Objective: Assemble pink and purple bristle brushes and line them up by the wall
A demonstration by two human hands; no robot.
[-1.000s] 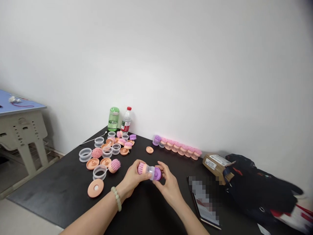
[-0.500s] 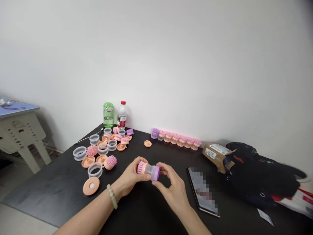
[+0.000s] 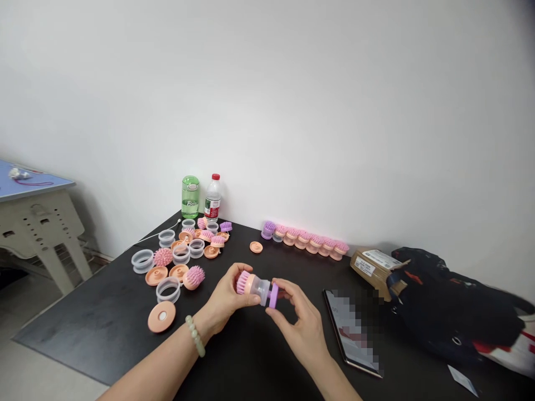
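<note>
My left hand [image 3: 228,292] grips a small cleaning brush [image 3: 256,287] with pink bristles, a peach collar and a clear plastic body. A flat purple disc [image 3: 273,295] stands edge-on at the brush's right end, pinched by the fingers of my right hand [image 3: 298,320]. Part of the disc is hidden behind those fingers. A pale green bead bracelet [image 3: 194,335] circles my left wrist. Nearest my left hand lies a pink-bristled brush head [image 3: 194,277] on the black table [image 3: 104,328].
Clear rings, peach discs and brush heads lie scattered at left. Assembled brush heads [image 3: 309,243] stand in a row at the back. A phone [image 3: 351,331] lies right of my hands, beside a cardboard parcel [image 3: 373,272] and a black bag [image 3: 451,306]. Two bottles [image 3: 201,199] stand in the corner.
The brush has turned in my hands, and the purple disc now shows edge-on at its right end. The whole view has shifted slightly as my head moved.
</note>
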